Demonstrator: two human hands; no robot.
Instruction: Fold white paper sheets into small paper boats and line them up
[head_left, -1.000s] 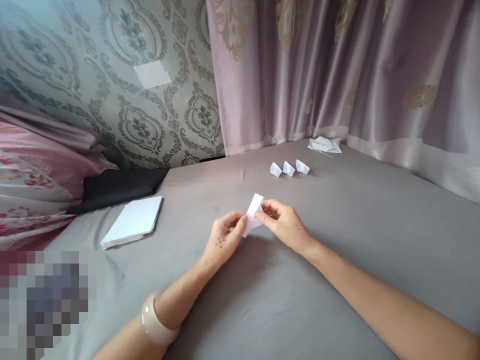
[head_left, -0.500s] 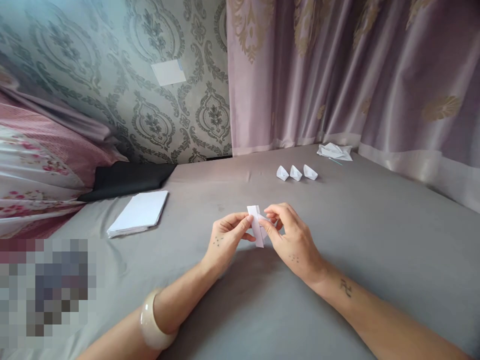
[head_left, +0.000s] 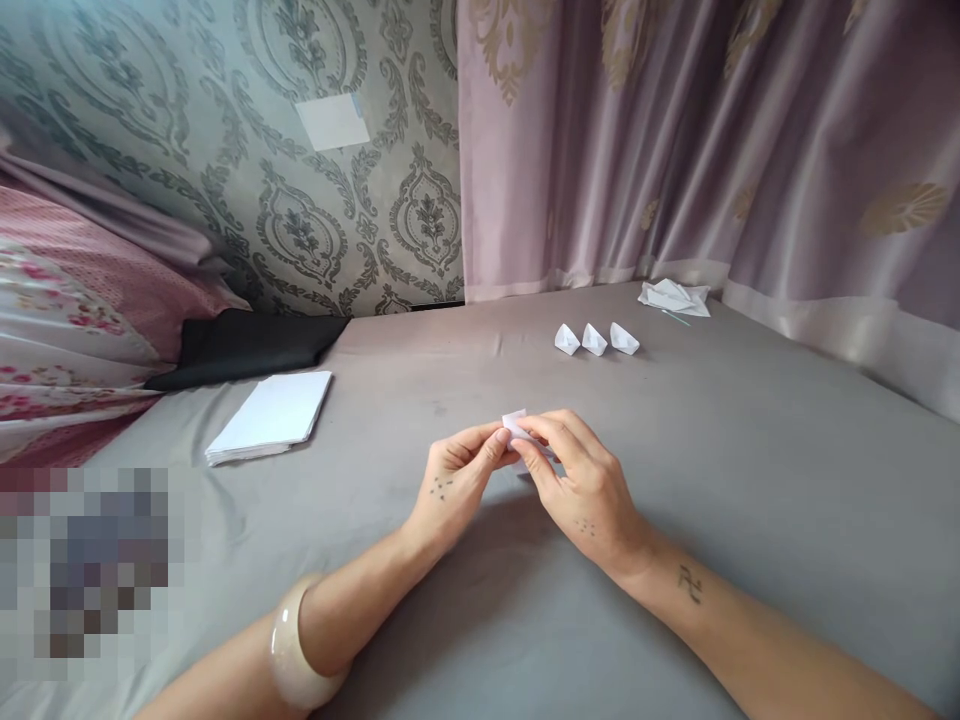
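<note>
A small folded piece of white paper [head_left: 514, 422] is held up between my two hands, above the grey sheet. My left hand [head_left: 459, 478] pinches its left side between thumb and fingers. My right hand [head_left: 581, 480] grips the right side, its thumb and index finger closed on the paper. Much of the paper is hidden behind the fingers, so its full shape cannot be made out. Beyond the hands stand three small folded paper boats [head_left: 595, 340] in a row.
A stack of white paper [head_left: 270, 415] lies at the left, with a black cloth [head_left: 255, 348] behind it. More folded white paper [head_left: 673, 297] and a thin greenish stick [head_left: 677, 318] lie at the far right, near the purple curtain [head_left: 570, 150]. Everything rests on a grey sheet [head_left: 420, 380].
The paper stood as a long upright strip and now shows less, tilted and more covered by my fingers. My right hand has closed in on it. The view has shifted slightly.
</note>
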